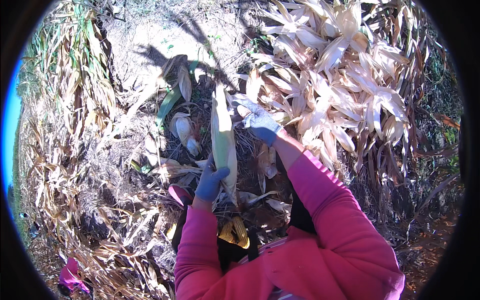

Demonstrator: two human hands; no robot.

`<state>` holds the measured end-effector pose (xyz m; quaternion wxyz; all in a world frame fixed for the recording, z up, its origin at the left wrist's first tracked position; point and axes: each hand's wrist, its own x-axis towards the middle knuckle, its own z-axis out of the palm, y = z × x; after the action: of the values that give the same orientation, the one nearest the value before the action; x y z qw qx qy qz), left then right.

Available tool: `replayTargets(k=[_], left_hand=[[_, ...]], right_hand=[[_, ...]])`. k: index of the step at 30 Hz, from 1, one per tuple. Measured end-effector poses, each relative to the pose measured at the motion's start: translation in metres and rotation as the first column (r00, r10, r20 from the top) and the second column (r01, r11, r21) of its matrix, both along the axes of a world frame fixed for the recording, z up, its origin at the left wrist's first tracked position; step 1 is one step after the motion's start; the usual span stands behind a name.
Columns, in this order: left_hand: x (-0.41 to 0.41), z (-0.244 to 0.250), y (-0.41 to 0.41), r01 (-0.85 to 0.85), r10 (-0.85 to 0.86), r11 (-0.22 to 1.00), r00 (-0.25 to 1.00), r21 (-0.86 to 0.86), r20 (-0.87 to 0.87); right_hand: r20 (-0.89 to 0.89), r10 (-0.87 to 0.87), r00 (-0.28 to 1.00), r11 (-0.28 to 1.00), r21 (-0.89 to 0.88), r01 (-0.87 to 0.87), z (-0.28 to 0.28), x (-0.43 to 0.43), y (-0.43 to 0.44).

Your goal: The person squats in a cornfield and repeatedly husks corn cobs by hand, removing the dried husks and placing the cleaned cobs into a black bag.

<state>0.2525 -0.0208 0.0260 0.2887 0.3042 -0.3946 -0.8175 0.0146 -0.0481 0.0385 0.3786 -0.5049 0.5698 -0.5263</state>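
Note:
My left hand (210, 184), in a grey-blue work glove, grips the lower end of a long ear of corn in its pale husk (224, 146). The ear points away from me, and its upper part is in bright sun. My right hand (258, 120), gloved the same way, is beside the ear's upper end. Something small and dark (237, 118) shows between that hand and the husk; its kind and whether I hold it are unclear. Below the ear, bare yellow corn cobs (240, 232) lie near my lap.
A large heap of dry husks (337, 82) spreads at the upper right. Husked-in ears (185, 131) lie on the straw-covered ground ahead. Dry corn stalks (80, 75) stand or lean at the left. A pink item (72, 275) is at the lower left.

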Motion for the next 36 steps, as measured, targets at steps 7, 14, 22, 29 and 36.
replayTargets(k=[7, 14, 22, 29, 36], left_hand=[[0.001, -0.006, 0.009, 0.181, -0.179, 0.983, 0.969, 0.003, 0.169], [0.001, -0.02, 0.007, 0.191, -0.155, 0.974, 0.955, -0.124, 0.252], [0.005, -0.014, 0.0, 0.244, 0.056, 0.82, 0.866, -0.517, 0.496], [0.01, -0.014, -0.006, 0.262, 0.048, 0.811, 0.861, -0.523, 0.506], [0.015, -0.009, -0.009, 0.326, -0.236, 0.921, 0.903, -0.214, 0.359]], right_hand=[[-0.29, 0.107, 0.951, 0.994, 0.016, -0.107, 0.003, -0.024, 0.007], [-0.354, 0.142, 0.924, 0.99, 0.076, -0.123, 0.024, -0.014, 0.01], [-0.218, 0.02, 0.976, 0.998, 0.061, -0.007, 0.02, 0.001, 0.013], [-0.076, 0.001, 0.997, 0.992, 0.127, 0.009, 0.005, 0.004, 0.011], [-0.128, 0.119, 0.985, 0.991, 0.076, -0.11, 0.013, -0.012, 0.01]])
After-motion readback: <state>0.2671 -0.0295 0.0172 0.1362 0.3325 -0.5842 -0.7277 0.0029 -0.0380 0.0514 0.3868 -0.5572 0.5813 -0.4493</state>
